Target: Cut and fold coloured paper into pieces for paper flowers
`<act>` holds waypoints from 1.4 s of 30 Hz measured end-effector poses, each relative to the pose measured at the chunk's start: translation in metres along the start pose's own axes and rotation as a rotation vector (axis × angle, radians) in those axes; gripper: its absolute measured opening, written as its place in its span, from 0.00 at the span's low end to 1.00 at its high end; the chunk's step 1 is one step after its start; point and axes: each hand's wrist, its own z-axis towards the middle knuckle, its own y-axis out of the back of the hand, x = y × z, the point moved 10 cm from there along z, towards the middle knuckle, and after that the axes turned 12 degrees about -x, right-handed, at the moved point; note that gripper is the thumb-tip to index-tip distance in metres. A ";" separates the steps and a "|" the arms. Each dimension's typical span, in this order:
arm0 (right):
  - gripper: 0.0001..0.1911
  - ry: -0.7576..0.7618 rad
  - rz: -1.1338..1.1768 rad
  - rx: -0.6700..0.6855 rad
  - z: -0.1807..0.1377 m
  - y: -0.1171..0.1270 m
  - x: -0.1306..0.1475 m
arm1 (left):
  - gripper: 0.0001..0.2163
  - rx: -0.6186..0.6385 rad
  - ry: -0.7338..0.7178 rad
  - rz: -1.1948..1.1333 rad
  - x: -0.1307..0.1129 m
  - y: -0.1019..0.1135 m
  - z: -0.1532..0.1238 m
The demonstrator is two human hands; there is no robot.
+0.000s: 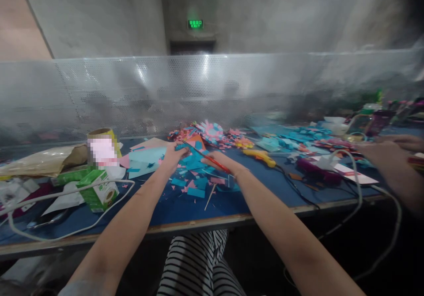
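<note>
My right hand [222,160] is closed around red-handled scissors [217,163], whose dark, slim blades point left toward my other hand. My left hand [176,153] pinches a small piece of blue paper [180,146] near the blade tips. Below both hands lies a loose heap of blue and pink paper scraps [195,183], with a thin wooden stick [210,196] beside it. Light blue paper sheets [142,160] are to the left of my left hand. Just behind the hands sits a pile of pink, blue and orange paper flowers [210,131].
A yellow glue gun [260,157] with a black cord lies to the right. At left stand a green box [97,191] and a roll [101,132], with a white cable [71,234] looping around. Another person's hands [387,152] are at the right. A perforated screen [159,88] runs behind.
</note>
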 end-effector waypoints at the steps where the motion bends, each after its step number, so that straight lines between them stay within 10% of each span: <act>1: 0.24 0.002 -0.001 0.000 0.000 0.000 0.001 | 0.15 0.001 0.002 -0.001 0.000 0.000 0.000; 27: 0.22 -0.202 0.203 -0.238 0.016 0.007 -0.046 | 0.13 -0.040 0.036 -0.122 -0.001 0.007 0.006; 42: 0.18 -0.288 0.905 -0.295 0.018 -0.010 -0.028 | 0.11 0.130 0.182 -0.276 0.015 -0.013 -0.002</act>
